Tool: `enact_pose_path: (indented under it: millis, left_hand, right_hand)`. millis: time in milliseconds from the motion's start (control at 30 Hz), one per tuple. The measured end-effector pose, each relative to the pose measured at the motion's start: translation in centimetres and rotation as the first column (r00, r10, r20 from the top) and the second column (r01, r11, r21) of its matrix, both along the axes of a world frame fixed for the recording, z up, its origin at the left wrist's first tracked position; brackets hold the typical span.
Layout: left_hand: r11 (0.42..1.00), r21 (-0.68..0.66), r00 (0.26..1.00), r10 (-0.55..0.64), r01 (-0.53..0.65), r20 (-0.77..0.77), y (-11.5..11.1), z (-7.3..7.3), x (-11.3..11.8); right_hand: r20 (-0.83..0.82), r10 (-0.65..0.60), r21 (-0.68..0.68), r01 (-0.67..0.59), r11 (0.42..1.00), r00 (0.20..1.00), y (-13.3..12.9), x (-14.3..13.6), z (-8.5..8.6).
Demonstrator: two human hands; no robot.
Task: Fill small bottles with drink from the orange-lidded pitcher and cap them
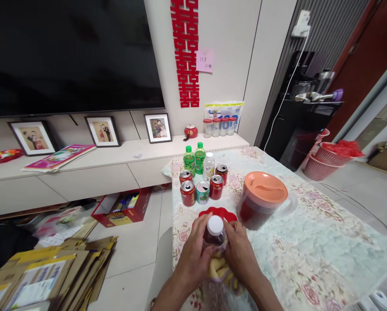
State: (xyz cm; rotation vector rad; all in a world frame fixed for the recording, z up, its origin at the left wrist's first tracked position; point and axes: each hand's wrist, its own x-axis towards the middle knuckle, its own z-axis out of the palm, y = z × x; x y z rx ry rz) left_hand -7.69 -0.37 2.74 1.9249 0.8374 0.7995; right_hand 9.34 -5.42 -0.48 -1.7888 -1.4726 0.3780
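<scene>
Both hands are closed around a bottle [215,236] with a white cap, the left hand [196,248] on one side and the right hand [238,244] on the other. It stands upright near the table's [297,259] near edge, dark inside, in front of a red dish [224,212]. A yellowish cloth [217,270] lies just below it, between the wrists. Beyond the dish are open cans [203,192], with two green bottles [195,162] and a clear bottle [209,167] behind them. To the right sits a pitcher [260,201] with an orange lid.
</scene>
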Motion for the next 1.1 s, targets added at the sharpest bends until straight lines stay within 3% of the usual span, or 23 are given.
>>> enact_pose_path:
  millis: [167,367,567,800,1100]
  left_hand:
    - [0.993,-0.037,0.993,0.117,-0.116,0.029,-0.1,0.3,0.7]
    - [0.988,-0.047,0.981,0.154,-0.149,0.115,-0.4,0.5,1.4]
    - [0.991,-0.066,0.991,0.119,-0.115,0.061,-0.7,0.1,1.3]
    - [0.994,-0.057,0.995,0.097,-0.098,-0.012,-0.7,0.3,0.5]
    - [0.970,0.114,0.975,0.219,-0.214,-0.031,-0.6,-0.3,0.9]
  right_hand:
    - [-0.086,0.005,0.082,0.002,0.997,0.996,-1.1,-0.1,0.8]
    - [-0.113,-0.021,0.146,0.037,0.989,0.993,-2.1,0.3,1.2]
    - [-0.074,0.015,0.092,-0.008,0.996,0.997,-0.7,0.4,-0.3]
    - [-0.007,-0.007,0.015,0.007,1.000,1.000,0.2,0.1,-0.3]
    - [-0.151,0.060,0.113,-0.043,0.993,0.987,-1.7,-0.1,1.6]
